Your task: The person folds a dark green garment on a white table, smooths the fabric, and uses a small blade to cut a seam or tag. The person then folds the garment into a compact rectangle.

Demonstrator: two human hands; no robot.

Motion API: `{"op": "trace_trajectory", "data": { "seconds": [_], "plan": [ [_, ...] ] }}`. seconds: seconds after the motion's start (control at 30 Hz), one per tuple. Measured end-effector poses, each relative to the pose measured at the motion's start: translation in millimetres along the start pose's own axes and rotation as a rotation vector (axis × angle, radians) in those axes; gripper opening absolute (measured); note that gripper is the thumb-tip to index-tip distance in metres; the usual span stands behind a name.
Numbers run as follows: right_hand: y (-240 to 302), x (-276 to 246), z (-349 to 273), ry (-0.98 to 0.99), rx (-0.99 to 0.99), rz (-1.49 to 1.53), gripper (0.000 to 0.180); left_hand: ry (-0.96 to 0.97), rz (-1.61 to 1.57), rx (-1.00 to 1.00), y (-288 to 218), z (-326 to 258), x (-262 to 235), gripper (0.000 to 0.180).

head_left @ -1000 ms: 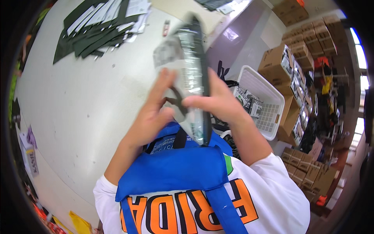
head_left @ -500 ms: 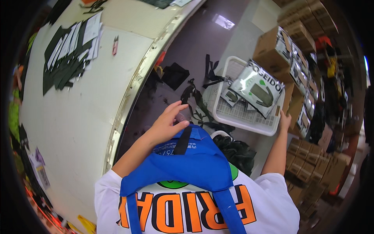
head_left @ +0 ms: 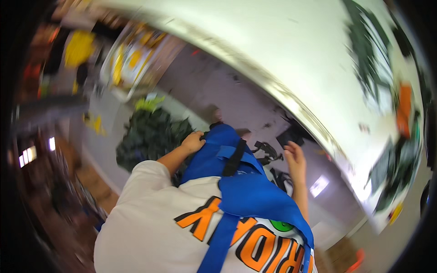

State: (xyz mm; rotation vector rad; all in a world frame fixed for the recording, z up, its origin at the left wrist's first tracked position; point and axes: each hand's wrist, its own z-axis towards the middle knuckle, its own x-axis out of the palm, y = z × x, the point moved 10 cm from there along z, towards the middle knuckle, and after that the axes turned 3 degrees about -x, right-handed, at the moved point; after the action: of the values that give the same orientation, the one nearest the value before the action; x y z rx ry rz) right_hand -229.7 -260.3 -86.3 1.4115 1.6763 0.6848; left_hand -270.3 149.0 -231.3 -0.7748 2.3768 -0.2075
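Observation:
My left hand (head_left: 195,142) hangs beside the left edge of my blue apron (head_left: 214,157), near a heap of dark green cloth (head_left: 152,136). Motion blur smears its fingers, so whether they grip anything cannot be made out. To the right of the apron, my right hand (head_left: 295,157) is raised with its fingers apart and nothing in it. It is nearest to the edge of the white table (head_left: 291,50), apart from it. Below, dark scraps of cloth (head_left: 268,152) lie on the floor.
Dark cloth pieces with white sheets (head_left: 373,54) and an orange thing (head_left: 403,109) lie on the table at the right. A pale-rimmed container (head_left: 107,68) with yellow and white packages stands at the far left. A yellow cloth (head_left: 79,49) is beyond it.
My body has turned, so the table now lies at the right instead of the left. My right hand has let go of the white basket, which is out of view.

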Motion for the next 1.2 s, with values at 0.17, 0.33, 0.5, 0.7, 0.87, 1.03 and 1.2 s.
{"op": "trace_trajectory", "data": {
  "seconds": [0.17,0.33,0.5,0.7,0.87,1.03,1.2],
  "plan": [
    [117,71,58,0.147,-0.326,-0.227,0.034,-0.135,-0.351,-0.615,213,-49,84,0.085],
    [200,154,106,0.147,-0.620,-0.477,0.034,-0.753,-0.438,-0.701,304,-26,25,0.113],
    [189,212,139,0.213,-0.627,-0.628,0.030,-0.872,-0.749,-1.142,441,28,-54,0.134],
    [190,279,118,0.282,-0.702,-0.751,0.027,-0.857,-1.004,-0.765,475,25,-9,0.039],
    [128,418,44,0.805,-0.435,-0.769,0.063,-0.742,-1.248,-0.465,354,-131,-20,0.033],
    [161,557,-94,1.417,-1.075,-0.692,0.098,-0.525,-1.120,0.029,185,-233,-134,0.037],
    [203,590,-157,1.943,-0.605,-0.655,0.049,-0.838,-1.339,0.050,161,-288,-239,0.049]
  ]
}}
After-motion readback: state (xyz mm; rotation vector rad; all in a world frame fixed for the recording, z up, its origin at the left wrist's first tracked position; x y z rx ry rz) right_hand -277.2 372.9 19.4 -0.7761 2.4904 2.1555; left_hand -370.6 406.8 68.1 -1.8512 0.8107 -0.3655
